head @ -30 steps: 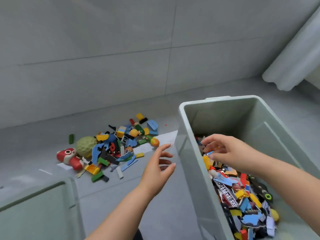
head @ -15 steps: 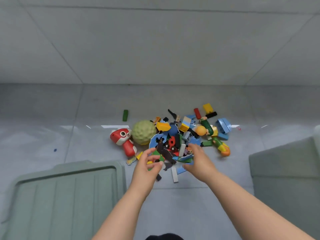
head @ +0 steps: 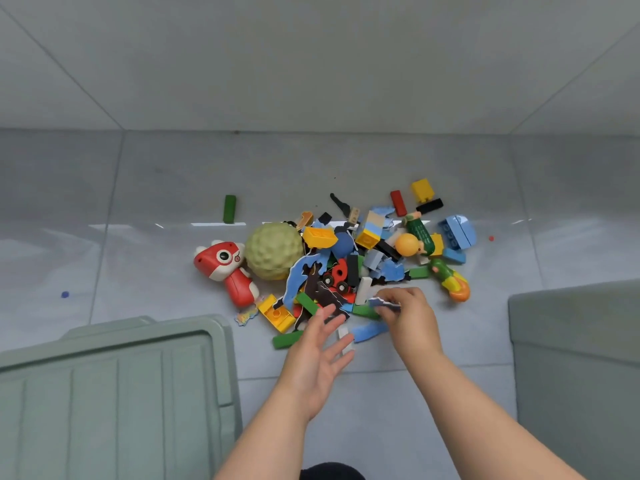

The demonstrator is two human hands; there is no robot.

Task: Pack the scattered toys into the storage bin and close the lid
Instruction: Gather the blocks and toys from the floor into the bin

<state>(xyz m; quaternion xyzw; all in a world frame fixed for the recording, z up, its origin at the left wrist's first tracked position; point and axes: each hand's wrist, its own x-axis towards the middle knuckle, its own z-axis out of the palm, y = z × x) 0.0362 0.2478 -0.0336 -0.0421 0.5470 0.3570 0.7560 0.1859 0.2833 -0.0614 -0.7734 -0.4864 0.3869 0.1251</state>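
Observation:
A pile of scattered toys [head: 349,265] lies on the grey floor: coloured bricks, flat puzzle pieces, a bumpy green ball [head: 273,250], a red toy creature [head: 227,270] and a green-and-orange figure [head: 450,280]. My right hand [head: 407,315] is at the pile's near edge and pinches a flat blue puzzle piece [head: 384,303]. My left hand [head: 318,351] hovers beside it, palm up, fingers spread, holding nothing. The pale green bin lid [head: 114,393] lies flat at the lower left. Part of the storage bin [head: 575,341] shows at the right edge.
A lone green brick [head: 229,208] lies apart, left of the pile near the wall. A grey tiled wall rises behind the toys. A small blue dot [head: 64,294] and a red dot [head: 491,238] mark the floor.
The view swung from the bin to the toy pile. My right hand left the bin and now pinches a blue puzzle piece; my left hand drew back and spread.

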